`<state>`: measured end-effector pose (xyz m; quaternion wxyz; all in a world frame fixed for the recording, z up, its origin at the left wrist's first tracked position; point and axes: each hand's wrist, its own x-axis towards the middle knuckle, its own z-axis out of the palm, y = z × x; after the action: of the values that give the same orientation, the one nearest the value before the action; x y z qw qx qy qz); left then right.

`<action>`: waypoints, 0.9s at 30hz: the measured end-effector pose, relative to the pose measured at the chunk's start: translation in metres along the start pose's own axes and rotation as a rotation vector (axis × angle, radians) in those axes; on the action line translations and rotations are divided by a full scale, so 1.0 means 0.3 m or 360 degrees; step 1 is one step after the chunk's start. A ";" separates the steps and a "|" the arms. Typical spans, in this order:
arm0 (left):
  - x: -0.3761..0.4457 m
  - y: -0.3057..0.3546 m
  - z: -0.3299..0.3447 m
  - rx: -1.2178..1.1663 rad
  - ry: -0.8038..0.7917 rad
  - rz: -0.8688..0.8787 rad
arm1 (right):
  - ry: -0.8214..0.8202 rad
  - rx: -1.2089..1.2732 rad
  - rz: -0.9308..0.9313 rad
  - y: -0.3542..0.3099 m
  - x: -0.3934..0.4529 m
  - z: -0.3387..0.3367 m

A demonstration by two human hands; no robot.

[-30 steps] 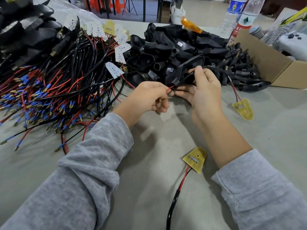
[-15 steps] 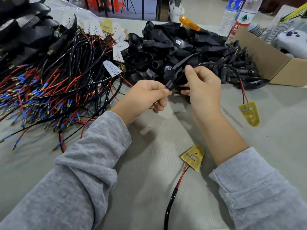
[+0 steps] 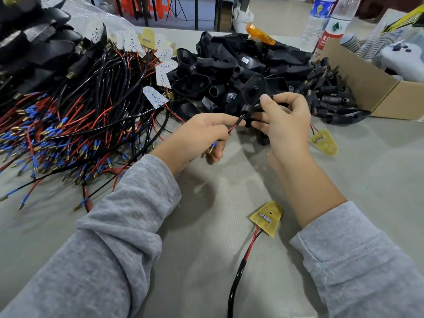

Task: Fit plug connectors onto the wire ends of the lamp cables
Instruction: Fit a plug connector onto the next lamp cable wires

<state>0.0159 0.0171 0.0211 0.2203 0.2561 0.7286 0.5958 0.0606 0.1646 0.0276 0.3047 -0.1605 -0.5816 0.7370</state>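
Head view: the black lamp cable [image 3: 241, 119] sits mid-table btwn both hands, held just clear of the grey table [image 3: 206, 260], its red wire [image 3: 232, 129] running left out of the sheath. Right hand [image 3: 284, 125] has thumb and curled fingers pinched round a small black plug connector [image 3: 247, 109] w/ the cable coming out of it; prob. gripped close to the mouth so the part stays steady while the wires are fed. Left hand [image 3: 202, 136] is curled round the wire ends, a blue-sleeved brass terminal [image 3: 212, 146] poking out below the fingers; holding them short likely keeps them stiff enough to push or pull through. Whether the terminals are seated yet I can't tell, the joint is hidden by fingers.

Outward: a yellow LED board [image 3: 324, 142] hangs off the same cable, just right of the right hand, left loose since only the far end is being worked. Another yellow board w/ lead [image 3: 267, 218] lies near the right forearm. Pile of cables w/ blue terminals [image 3: 68, 134] lies to the left, within left-hand reach; heap of black housings [image 3: 241, 65] straight ahead, small black plugs [image 3: 330, 92] beside a cardboard box [image 3: 367, 88] on the right, so supply looks sorted by hand. Bottles [image 3: 330, 24] stand behind.
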 end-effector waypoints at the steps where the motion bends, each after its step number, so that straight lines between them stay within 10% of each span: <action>1: 0.000 0.001 -0.001 -0.0016 -0.0012 -0.0013 | 0.0006 0.0063 0.0011 -0.002 0.002 -0.001; 21: -0.009 0.037 0.019 -0.0590 -0.0130 -0.0211 | -0.0488 -0.0539 -0.0226 0.007 -0.029 0.022; 27: 0.005 0.030 0.021 -0.0647 0.0184 -0.0238 | -0.0372 -0.0312 0.0034 0.004 -0.024 0.023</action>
<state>0.0197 0.0242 0.0285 0.2688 0.1172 0.6220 0.7260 0.0616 0.1546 0.0275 0.2100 -0.1086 -0.6805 0.6935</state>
